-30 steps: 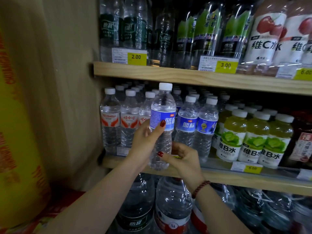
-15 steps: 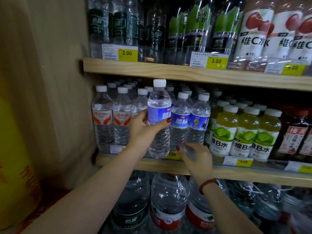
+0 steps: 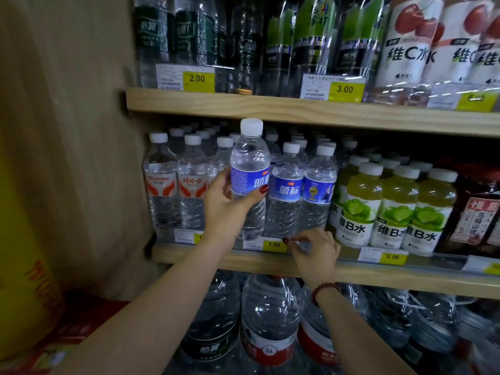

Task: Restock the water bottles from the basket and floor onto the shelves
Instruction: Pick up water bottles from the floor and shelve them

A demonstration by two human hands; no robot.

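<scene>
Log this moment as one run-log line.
left hand: grips blue-label bottle upright before its row | right hand: at front of middle shelf beside 1.00 price tag | placement: unfinished

Dim, warm light from above catches the front of the upper shelf (image 3: 297, 110), while the bottle rows (image 3: 300, 143) behind it sit in shadow. Glare whitens a price tag (image 3: 446, 97) at upper right. Wide-angle distortion bows the shelf lines, and the corners are soft and blurred.
</scene>
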